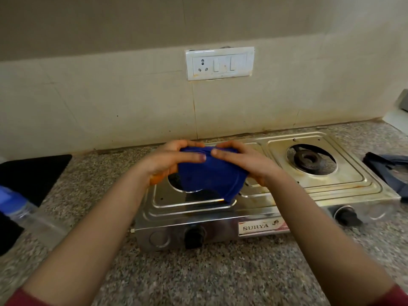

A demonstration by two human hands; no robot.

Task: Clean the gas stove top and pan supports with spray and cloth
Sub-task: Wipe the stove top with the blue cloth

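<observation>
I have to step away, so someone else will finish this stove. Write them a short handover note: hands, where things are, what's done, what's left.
Left hand and right hand: both grip the blue cloth, held bunched above the stove's left burner.
Stove: on the counter, both pan supports off; the right burner is bare.
Spray bottle: lying on the counter at far left.
Dark items at far right: possibly the pan supports, too unclear to say.
Done: supports lifted off.
Left: brown stains remain around the right burner and middle; wipe the top, clean the supports, refit them.
</observation>
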